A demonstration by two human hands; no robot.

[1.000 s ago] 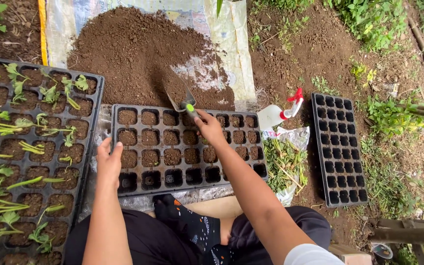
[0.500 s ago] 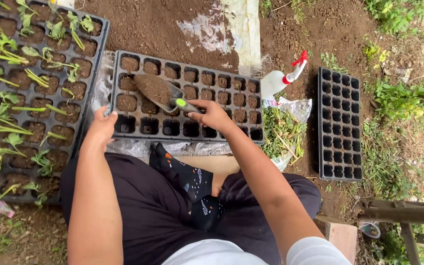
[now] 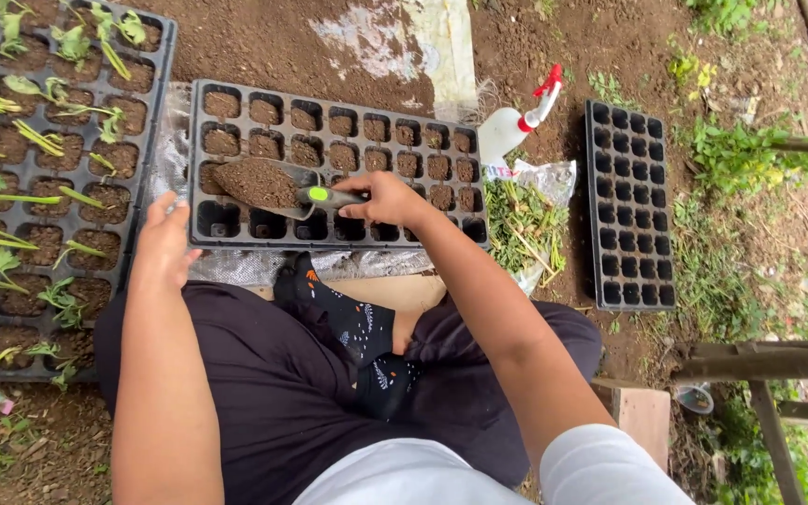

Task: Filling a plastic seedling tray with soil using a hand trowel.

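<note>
Right-hand grip [image 3: 387, 198] closed around trowel [image 3: 278, 185]

trowel [image 3: 268, 183]: grey blade heaped with brown soil, green-marked handle, level over the tray's left cells
seed tray [image 3: 334, 178]: black, partly soil-filled, on the ground

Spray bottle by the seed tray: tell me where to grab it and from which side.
Grip the white body of the spray bottle from above. It lies tilted on the soil with its red trigger pointing up and away, and the black tray crowds its left side.
</note>
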